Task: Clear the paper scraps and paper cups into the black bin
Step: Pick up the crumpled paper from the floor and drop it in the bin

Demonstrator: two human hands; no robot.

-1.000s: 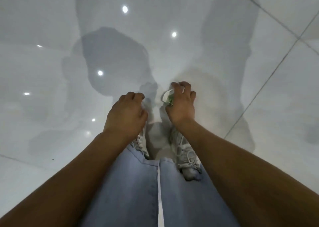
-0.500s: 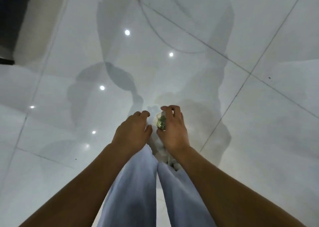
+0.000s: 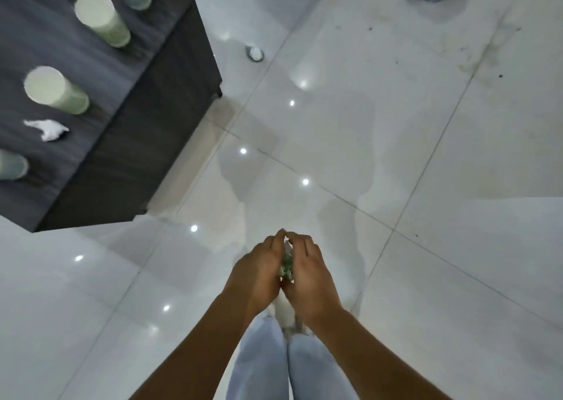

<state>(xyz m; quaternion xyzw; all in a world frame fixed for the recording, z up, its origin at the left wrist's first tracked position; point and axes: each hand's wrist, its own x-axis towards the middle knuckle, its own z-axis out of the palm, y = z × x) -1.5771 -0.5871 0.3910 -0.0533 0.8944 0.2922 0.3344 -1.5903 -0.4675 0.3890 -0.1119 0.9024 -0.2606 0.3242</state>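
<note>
Two hands, left hand point(image 3: 259, 270) and right hand point(image 3: 307, 273), cup a crumpled green-printed paper cup point(image 3: 287, 266) between them above the floor, probably for carrying; black bin unseen. Four paper cups point(image 3: 56, 90) and a paper scrap point(image 3: 47, 129) await on the dark table point(image 3: 128, 144).

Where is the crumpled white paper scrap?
In the head view, the crumpled paper scrap lies at the left, on the dark table, just below a pale green paper cup.
</note>
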